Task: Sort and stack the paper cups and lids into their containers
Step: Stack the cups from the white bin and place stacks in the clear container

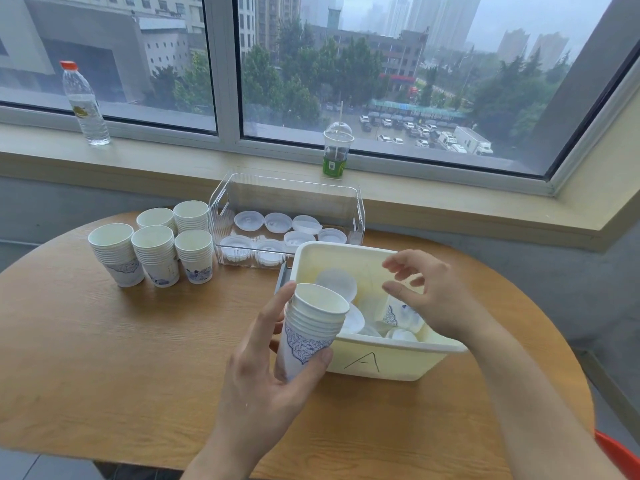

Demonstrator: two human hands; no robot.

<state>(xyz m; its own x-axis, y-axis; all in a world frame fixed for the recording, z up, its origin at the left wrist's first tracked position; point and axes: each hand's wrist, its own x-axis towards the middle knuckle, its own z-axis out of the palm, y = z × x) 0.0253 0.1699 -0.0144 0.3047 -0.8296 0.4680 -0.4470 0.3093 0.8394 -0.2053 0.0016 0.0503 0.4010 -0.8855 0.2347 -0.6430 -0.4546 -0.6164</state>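
Observation:
My left hand [273, 372] grips a short stack of white paper cups with blue print [311, 327], tilted, at the near left corner of the cream bin marked "A" [381, 362]. Above that bin hovers my right hand [426, 292], fingers loosely spread and holding nothing. Inside the bin lie loose white lids [337, 284] and a few cups [398, 315]. Behind it stands a clear plastic box [239, 188] with several lids [278, 222] laid flat on its floor. Several stacks of cups [156, 254] stand on the table to the left of the clear box.
The round wooden table [121, 358] sits against a window sill [173, 164]. On the sill stand a water bottle [85, 105] with a red cap and a domed drink cup [337, 150] with a straw. An orange chair edge [620, 455] shows at the lower right.

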